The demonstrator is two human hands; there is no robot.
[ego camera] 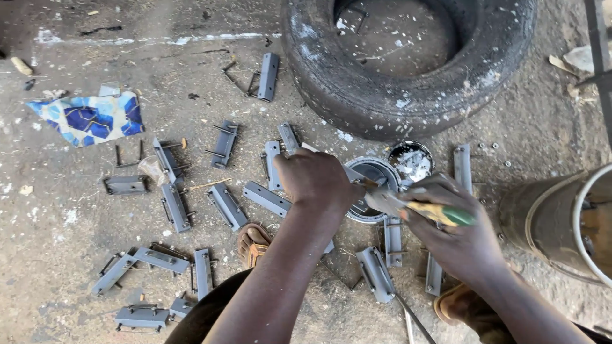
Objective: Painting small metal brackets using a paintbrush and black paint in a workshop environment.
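My left hand [314, 178] is closed over a grey-painted flat steel bracket [360, 185], pinning it just above the open round tin of grey paint [376, 175] that sits on the sandy concrete floor [57, 229]. My right hand [456, 239] is wrapped tight around the green-and-yellow handle of a paintbrush [421, 210], its bristles touching the near end of the bracket. The piece looks stiff and fairly light for steel, I judge, but fresh paint would make it slick, so I grip it by the far end, away from the wet part. A second small tin with whitish residue [411, 160] stands just beside the first. Many more grey brackets with thin prongs [223, 205] lie scattered over the floor to my left. A worn black tyre [408, 76] lies beyond the tins, a rusty drum [561, 220] at my right, and a blue patterned scrap of cloth [92, 118] well apart.
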